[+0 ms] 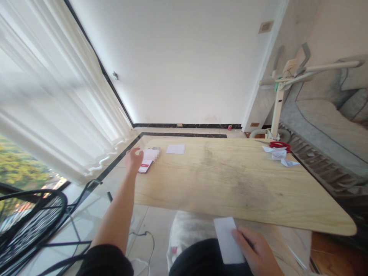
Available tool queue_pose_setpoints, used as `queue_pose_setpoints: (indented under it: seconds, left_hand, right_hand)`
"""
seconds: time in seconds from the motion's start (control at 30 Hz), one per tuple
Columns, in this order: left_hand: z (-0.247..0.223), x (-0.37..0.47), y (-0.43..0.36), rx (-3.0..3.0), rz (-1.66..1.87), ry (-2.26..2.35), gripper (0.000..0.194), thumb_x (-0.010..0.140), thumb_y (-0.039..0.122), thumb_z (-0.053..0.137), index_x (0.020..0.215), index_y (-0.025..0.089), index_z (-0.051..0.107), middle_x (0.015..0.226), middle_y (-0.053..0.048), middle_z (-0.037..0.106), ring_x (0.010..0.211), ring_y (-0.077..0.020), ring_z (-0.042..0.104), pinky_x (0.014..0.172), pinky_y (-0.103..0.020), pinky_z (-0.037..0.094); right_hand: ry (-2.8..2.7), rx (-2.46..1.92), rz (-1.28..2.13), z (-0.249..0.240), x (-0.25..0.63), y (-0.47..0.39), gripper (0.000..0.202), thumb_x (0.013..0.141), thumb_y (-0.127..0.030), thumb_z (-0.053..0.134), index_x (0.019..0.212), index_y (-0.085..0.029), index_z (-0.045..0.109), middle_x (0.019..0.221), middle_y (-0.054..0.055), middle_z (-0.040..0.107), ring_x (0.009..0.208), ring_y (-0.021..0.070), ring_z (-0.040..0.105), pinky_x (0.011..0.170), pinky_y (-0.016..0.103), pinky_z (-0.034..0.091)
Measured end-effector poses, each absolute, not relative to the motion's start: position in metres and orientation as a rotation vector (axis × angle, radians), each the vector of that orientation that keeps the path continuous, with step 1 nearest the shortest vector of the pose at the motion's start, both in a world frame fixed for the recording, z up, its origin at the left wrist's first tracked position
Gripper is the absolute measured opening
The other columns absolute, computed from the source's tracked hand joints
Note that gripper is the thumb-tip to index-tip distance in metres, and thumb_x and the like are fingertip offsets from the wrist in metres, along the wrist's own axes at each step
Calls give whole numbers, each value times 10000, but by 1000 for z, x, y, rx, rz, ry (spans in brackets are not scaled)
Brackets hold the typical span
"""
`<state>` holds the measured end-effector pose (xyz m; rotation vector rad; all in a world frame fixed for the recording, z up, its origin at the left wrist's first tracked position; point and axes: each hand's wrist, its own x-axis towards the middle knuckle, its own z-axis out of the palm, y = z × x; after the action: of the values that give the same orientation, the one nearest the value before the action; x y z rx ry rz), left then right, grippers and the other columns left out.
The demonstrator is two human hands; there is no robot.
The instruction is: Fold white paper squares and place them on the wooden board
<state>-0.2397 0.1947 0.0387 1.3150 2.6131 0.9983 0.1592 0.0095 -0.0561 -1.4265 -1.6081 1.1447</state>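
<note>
My left hand (133,159) is stretched out to the far left corner of the light wooden table (230,180), fingers apart, resting at the edge of a phone (146,165) with a lit screen. A white paper sheet (175,149) lies just beyond the phone. My right hand (255,249) is low by my lap, below the table's near edge, holding a white rectangular paper (228,239) flat against my dark trousers.
Folded white paper pieces (280,155) and a red object (280,145) sit at the table's far right. A black wire chair (31,222) stands at left by the white curtain (57,107). A white stand (277,111) and grey sofa (327,122) are at right.
</note>
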Motion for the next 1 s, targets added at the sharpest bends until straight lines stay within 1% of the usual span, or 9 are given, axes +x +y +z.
queue_pose_setpoints:
  seconds: [0.1,0.2,0.3,0.37,0.43,0.63,0.77,0.87,1.0]
  left_hand:
    - [47,-198,168,1425,1122,2405,321,937,255,419,1154,146,628,1094,-105,684,977,-230,652,788,-312,537]
    - [43,-132,123,1635,1234,1874,269,894,350,517,959,173,709,934,-62,728,938,-219,660,834,-297,518]
    - [28,-64,77,1485,1202,1252,360,876,452,542,1027,167,704,846,-76,731,806,-208,665,758,-309,523]
    - [18,-30,55,1447,1097,1083,369,837,442,607,1064,168,707,905,-77,727,847,-207,651,786,-306,509]
    - [11,-10,40,1409,1057,1013,341,823,430,628,1012,162,720,893,-68,718,806,-194,635,712,-283,495]
    - [10,-5,31,1499,964,1164,238,827,390,636,864,168,713,734,-18,683,689,-155,610,606,-239,454]
    - [12,-36,84,1721,958,1617,392,943,436,437,795,192,705,750,-33,730,716,-158,676,673,-239,500]
    - [19,-72,151,1712,965,1927,378,940,423,432,964,164,706,964,-113,742,905,-241,688,790,-320,500]
    - [33,-122,225,1695,853,2272,367,902,408,491,1030,133,699,1090,-195,697,1102,-354,617,917,-426,449]
  right_hand:
    - [-1567,-1419,1113,-55,156,10,490,880,-583,477,574,-202,438,558,-11,428,554,165,455,533,275,356]
    - [-1503,-1368,1103,-49,154,11,488,881,-583,494,581,-199,457,560,-16,416,549,156,432,521,268,354]
    - [-1408,-1344,1076,-39,157,11,498,874,-607,503,591,-198,475,550,-26,387,521,141,383,481,259,326]
    - [-1365,-1351,1050,-33,162,10,502,866,-619,513,599,-195,489,548,-26,388,513,136,368,463,255,309]
    - [-1349,-1349,1028,-28,165,8,502,866,-617,519,601,-192,495,546,-23,394,514,136,367,459,252,308]
    - [-1374,-1300,992,-24,161,7,510,853,-630,525,601,-187,538,555,7,473,532,156,418,465,256,355]
    - [-1348,-1321,946,-30,158,8,545,848,-663,512,571,-196,471,547,-13,397,536,147,387,482,256,344]
    - [-1335,-1326,976,-33,160,8,545,843,-672,508,573,-206,425,547,-31,340,516,134,351,464,254,317]
    - [-1356,-1324,1028,-33,167,9,533,853,-655,495,575,-207,414,551,-30,344,515,134,357,465,256,320]
